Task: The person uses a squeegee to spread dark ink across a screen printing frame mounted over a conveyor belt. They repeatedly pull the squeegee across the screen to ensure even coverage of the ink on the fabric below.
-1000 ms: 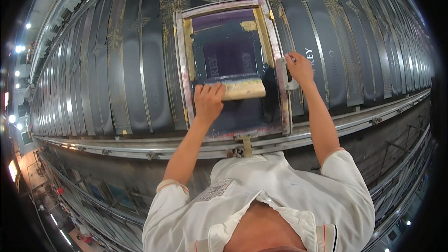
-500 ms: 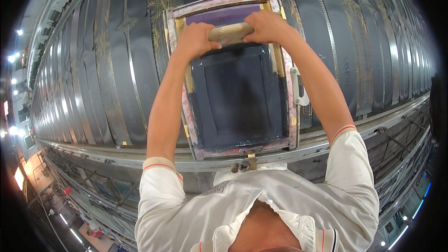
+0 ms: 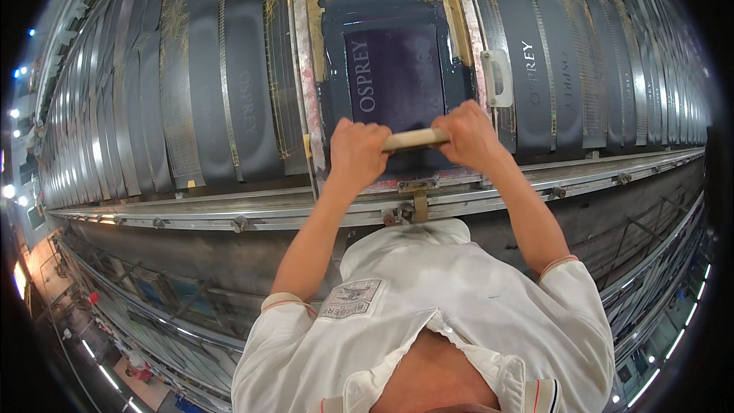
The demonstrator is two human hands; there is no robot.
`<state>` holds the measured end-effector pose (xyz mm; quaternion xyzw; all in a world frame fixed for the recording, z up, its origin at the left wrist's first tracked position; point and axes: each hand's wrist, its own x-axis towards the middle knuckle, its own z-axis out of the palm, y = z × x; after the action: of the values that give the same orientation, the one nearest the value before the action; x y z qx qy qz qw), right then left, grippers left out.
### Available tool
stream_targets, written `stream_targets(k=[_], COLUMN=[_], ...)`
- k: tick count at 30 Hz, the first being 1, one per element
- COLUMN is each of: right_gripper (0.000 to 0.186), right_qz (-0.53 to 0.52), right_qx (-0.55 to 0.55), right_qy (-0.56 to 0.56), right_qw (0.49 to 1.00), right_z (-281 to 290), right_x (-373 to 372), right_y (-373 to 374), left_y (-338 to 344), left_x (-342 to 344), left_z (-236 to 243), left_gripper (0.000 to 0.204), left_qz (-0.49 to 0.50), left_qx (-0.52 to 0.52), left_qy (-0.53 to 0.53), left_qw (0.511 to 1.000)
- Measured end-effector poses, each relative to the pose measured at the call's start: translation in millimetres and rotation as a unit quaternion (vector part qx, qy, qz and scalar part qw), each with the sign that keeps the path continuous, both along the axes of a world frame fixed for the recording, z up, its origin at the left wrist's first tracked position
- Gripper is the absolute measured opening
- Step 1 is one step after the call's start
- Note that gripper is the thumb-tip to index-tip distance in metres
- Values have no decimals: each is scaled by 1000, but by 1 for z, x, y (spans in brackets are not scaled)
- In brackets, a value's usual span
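Note:
Both of my hands grip a pale wooden squeegee [image 3: 413, 138] low on the printing screen, close to its near end: my left hand [image 3: 358, 151] on one end, my right hand [image 3: 468, 134] on the other, fingers wrapped round it. The screen's pink-stained frame [image 3: 300, 46] has yellow tape along its inner edges. Dark ink coats its mesh, around a purple middle [image 3: 397, 69] with pale lettering. A metal side handle [image 3: 498, 76] sits on the frame's right, just beyond my right hand.
Long rows of grey printed panels [image 3: 206, 84] run left and right under the screen. A metal rail [image 3: 191, 216] with clamps [image 3: 239, 223] lines the near edge, just before my body. More racks lie below. A person [image 3: 138, 371] is small at lower left.
My right hand left the side handle and joined my left on the squeegee at the far end. Both then drew it toward me, exposing the purple middle and lettering.

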<state>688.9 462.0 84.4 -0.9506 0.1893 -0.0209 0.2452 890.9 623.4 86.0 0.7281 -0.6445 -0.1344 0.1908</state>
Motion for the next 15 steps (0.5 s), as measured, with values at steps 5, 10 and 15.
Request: stream_targets(k=[5, 10, 15], right_gripper=[23, 27, 30], right_qz=[-7, -45, -38], right_qx=[-5, -15, 13], right_qy=[-8, 40, 48], right_qw=[1000, 998, 998], right_z=[8, 5, -3], right_x=[6, 85, 148], right_y=[-12, -123, -219], left_y=[-14, -133, -231], left_x=[16, 91, 156], left_z=[4, 15, 17], left_gripper=[23, 30, 40], left_qz=[-23, -34, -18], left_qx=[0, 35, 150], left_qy=[-28, -117, -114], left_qw=[999, 992, 982])
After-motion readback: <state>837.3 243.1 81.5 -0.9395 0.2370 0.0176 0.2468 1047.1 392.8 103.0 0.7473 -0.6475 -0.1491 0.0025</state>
